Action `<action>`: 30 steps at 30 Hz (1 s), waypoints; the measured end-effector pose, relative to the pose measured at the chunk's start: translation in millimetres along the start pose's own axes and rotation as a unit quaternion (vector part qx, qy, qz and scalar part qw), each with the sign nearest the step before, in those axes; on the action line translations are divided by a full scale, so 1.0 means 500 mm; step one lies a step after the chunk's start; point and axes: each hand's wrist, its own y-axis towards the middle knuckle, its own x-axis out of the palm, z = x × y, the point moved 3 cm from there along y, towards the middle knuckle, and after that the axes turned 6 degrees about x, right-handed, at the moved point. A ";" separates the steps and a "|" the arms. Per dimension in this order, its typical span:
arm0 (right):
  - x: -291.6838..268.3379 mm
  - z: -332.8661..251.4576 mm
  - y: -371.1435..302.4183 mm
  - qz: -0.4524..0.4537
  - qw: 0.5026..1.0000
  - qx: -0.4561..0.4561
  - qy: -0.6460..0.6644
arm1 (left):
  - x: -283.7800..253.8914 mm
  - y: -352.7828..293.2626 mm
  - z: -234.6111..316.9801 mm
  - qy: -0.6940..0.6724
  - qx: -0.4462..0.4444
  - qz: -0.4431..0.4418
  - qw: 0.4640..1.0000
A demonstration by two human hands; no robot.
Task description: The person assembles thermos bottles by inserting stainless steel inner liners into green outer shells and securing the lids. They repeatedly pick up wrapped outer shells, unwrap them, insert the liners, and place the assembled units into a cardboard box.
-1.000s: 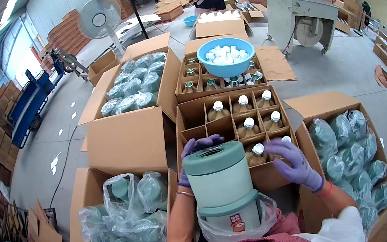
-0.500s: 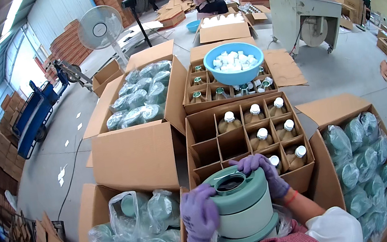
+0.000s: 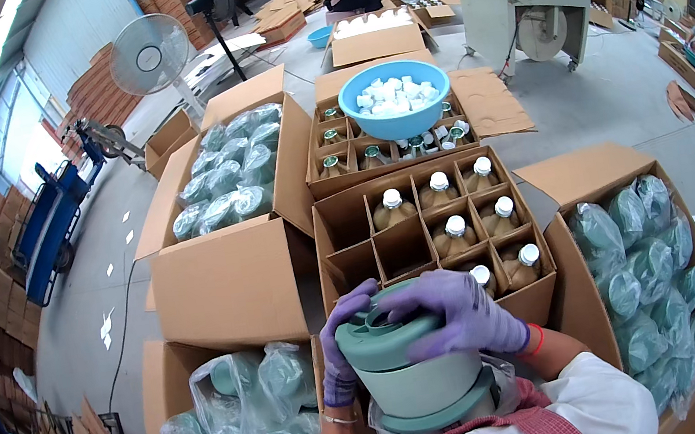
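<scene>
A pale green thermos jug [image 3: 425, 390], with a darker green top and a base ring, stands tilted in front of my body. My left hand [image 3: 341, 351], in a purple glove, wraps round the left side of its top. My right hand [image 3: 468, 315], gloved alike, curls over the top from the right and hides much of the round opening there. Clear plastic film [image 3: 502, 377] bunches round the jug's lower part. Just beyond, a divided carton [image 3: 425, 169] holds several white-capped, round-shouldered bottles [image 3: 456, 237]; some of its left compartments hold no bottle.
Cartons of plastic-wrapped green jug parts stand at left [image 3: 246, 413], far left [image 3: 234, 166] and right [image 3: 639, 265]. A blue basin [image 3: 399, 125] of white caps rests on another divided carton. Farther off are a fan [image 3: 150, 56], a grey machine [image 3: 523, 10], a blue cart [image 3: 55, 222] and a seated person.
My right hand has come from the jug's far rim over its top. My left hand has closed against the left side. The jug's top tips more to the left, and the view has shifted slightly.
</scene>
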 end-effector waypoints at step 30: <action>-0.014 0.104 0.088 -0.066 0.960 0.028 0.271 | -0.024 0.076 0.028 0.015 0.062 -0.007 0.998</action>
